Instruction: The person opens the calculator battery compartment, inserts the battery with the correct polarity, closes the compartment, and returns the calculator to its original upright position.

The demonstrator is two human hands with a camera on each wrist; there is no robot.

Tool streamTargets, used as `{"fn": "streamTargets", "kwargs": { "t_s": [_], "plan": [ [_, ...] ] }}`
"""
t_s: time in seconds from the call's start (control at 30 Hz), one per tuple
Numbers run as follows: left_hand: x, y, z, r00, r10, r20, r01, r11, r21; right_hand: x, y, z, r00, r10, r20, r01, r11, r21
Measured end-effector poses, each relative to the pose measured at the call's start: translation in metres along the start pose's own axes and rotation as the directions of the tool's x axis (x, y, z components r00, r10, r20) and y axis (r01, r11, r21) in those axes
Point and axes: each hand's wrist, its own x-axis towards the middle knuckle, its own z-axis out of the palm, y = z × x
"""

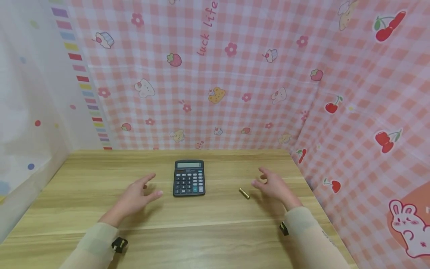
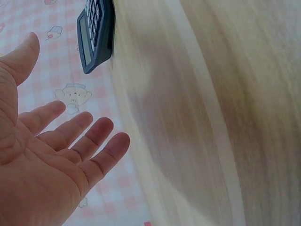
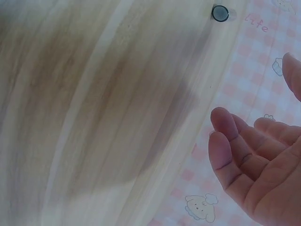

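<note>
A dark calculator (image 1: 189,178) lies face up on the table, between the two hands and slightly nearer the left one. Left of it, my left hand (image 1: 137,197) hovers above the wood with thumb and fingers spread and nothing held; its palm (image 2: 42,183) shows in the left wrist view, the calculator's edge (image 2: 96,35) beyond. My right hand (image 1: 273,185) is held over the right side, fingers loosely bent around no object. Just left of its thumb lies a small gold battery (image 1: 244,193), seen end-on as a dark-rimmed disc (image 3: 220,13) in the right wrist view.
The wooden table (image 1: 201,231) runs back to a pink checked cloth (image 1: 215,74) hanging behind. A similar cloth (image 1: 362,123) closes the right side, and a white dotted one (image 1: 30,123) the left. Both wrists carry small black devices (image 1: 119,244).
</note>
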Motion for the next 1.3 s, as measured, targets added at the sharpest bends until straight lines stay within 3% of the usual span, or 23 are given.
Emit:
{"fn": "streamTargets", "kwargs": {
  "t_s": [0.9,1.3],
  "plan": [
    [0.003,0.008,0.013,1.000,0.024,0.008,-0.024,1.000,-0.003,0.003,-0.012,0.011,0.999,-0.041,0.026,0.041,0.999,-0.007],
    [0.004,0.016,0.014,0.999,-0.013,0.039,0.014,1.000,-0.019,0.006,-0.019,0.014,0.998,-0.051,0.045,0.050,0.999,0.014]
  ]
}}
